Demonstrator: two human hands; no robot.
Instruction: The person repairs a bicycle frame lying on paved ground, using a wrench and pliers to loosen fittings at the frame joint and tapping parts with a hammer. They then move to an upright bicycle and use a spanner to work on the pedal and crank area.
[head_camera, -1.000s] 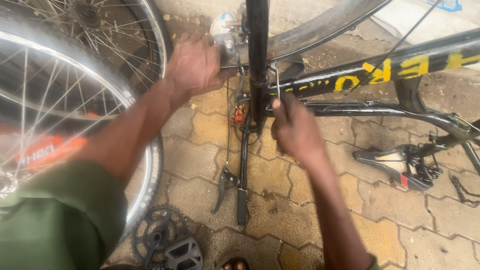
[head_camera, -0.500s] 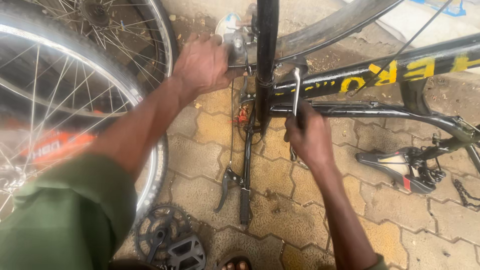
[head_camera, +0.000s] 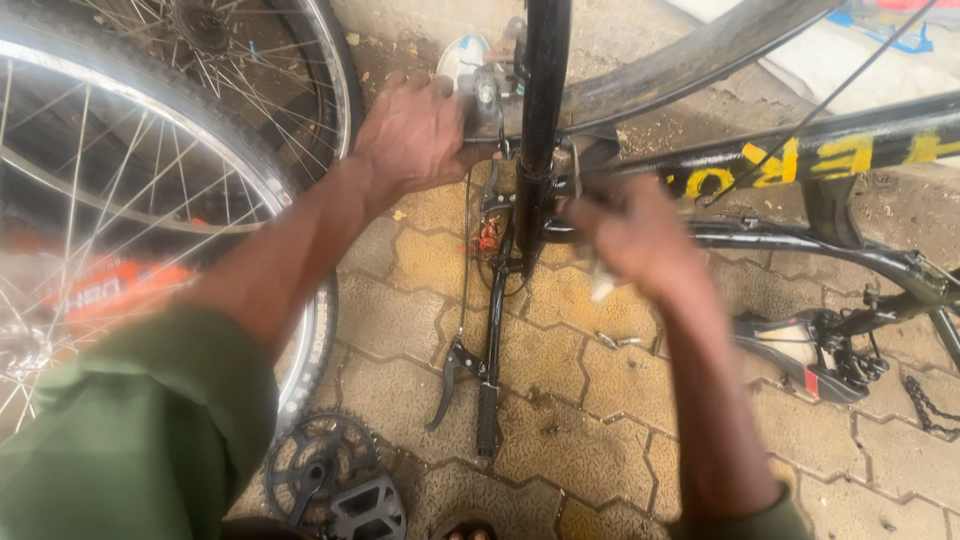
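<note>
An upturned black bicycle frame (head_camera: 800, 150) with yellow lettering lies across the paving. Its black upright tube (head_camera: 540, 110) runs down the middle of the view. My left hand (head_camera: 415, 130) is closed on a silver metal fitting (head_camera: 482, 100) just left of that tube. My right hand (head_camera: 630, 235), blurred by motion, is at the tube's right side, fingers curled round a pale metal spanner (head_camera: 600, 285) whose end shows below the hand. The spanner's head is hidden behind my fingers.
A spoked wheel (head_camera: 150, 200) with a tyre fills the left. The handlebar with brake lever (head_camera: 455, 375) rests on the yellowish paving blocks (head_camera: 580, 440). A chainring with pedal (head_camera: 335, 490) lies at the bottom, a saddle (head_camera: 800, 350) and chain at the right.
My right hand has dropped and swung left from the frame tube, and the spanner, upright before, now points down. The view has shifted slightly. My left hand keeps its grip.
</note>
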